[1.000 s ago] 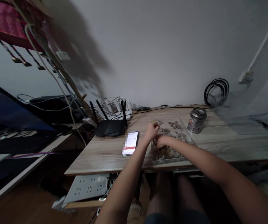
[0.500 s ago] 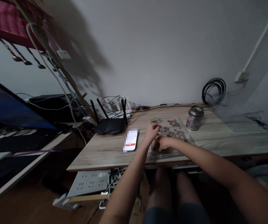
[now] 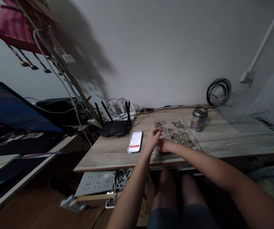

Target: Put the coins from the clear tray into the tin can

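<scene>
Many coins (image 3: 181, 138) lie in loose groups in a shallow clear tray (image 3: 195, 140) on the desk. Over the tray's left edge is my left hand (image 3: 153, 136), its fingers bent and drawn together; anything between them is too small to make out. Just below and to the right, my right hand (image 3: 165, 145) reaches down into the tray's near-left part with curled fingers. Its fingertips are partly hidden, so what they grip cannot be seen. Right of the tray stands a metal can (image 3: 199, 119) with a cartoon print and a slotted lid.
A lit phone (image 3: 136, 142) lies left of the tray, with a black router (image 3: 116, 128) behind it. Coiled black cable (image 3: 219, 91) leans on the wall beside a clear plastic sheet (image 3: 249, 117). A power strip (image 3: 96, 183) sits below the desk edge.
My right hand has shifted slightly up and left, and the coins seen under it earlier no longer show. My left hand stays close beside it. The view has turned slightly left.
</scene>
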Action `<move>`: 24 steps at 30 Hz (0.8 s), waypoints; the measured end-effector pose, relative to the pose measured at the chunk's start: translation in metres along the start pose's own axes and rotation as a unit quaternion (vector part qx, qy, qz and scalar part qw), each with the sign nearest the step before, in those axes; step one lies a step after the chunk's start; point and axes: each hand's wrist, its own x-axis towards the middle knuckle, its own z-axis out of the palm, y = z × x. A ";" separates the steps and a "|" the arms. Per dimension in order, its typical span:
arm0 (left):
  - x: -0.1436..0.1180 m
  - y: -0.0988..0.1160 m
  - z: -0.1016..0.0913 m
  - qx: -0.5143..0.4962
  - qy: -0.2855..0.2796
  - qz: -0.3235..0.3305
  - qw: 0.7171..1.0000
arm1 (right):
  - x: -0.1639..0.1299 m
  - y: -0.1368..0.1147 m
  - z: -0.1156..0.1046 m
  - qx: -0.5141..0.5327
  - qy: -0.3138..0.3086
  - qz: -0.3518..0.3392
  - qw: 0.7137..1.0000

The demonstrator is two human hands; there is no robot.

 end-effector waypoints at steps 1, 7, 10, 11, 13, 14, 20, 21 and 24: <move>-0.002 0.001 -0.001 -0.002 -0.002 0.000 1.000 | -0.001 0.000 -0.003 -0.011 -0.012 -0.004 1.000; -0.013 0.007 0.000 -0.028 -0.021 -0.022 0.999 | -0.009 0.007 -0.008 -0.014 -0.065 -0.036 0.997; -0.019 0.006 0.002 -0.074 -0.010 -0.042 0.996 | -0.011 0.018 -0.004 0.026 -0.043 -0.048 0.998; -0.021 0.005 0.003 -0.102 0.015 -0.048 0.993 | -0.012 0.024 -0.004 0.049 -0.028 -0.043 0.997; -0.025 0.001 0.008 -0.181 0.090 -0.071 0.977 | -0.013 0.035 -0.010 0.105 0.017 -0.019 0.994; -0.027 -0.001 0.010 -0.231 0.119 -0.099 0.961 | -0.014 0.040 -0.014 0.136 0.048 -0.005 0.990; -0.030 -0.009 0.032 -0.526 0.061 -0.300 0.793 | -0.022 0.058 -0.042 0.304 0.173 -0.043 0.936; -0.029 -0.009 0.033 -0.557 0.076 -0.304 0.769 | -0.024 0.061 -0.040 0.296 0.195 -0.043 0.934; -0.029 -0.006 0.031 -0.593 0.125 -0.324 0.726 | -0.030 0.067 -0.021 0.208 0.180 -0.036 0.961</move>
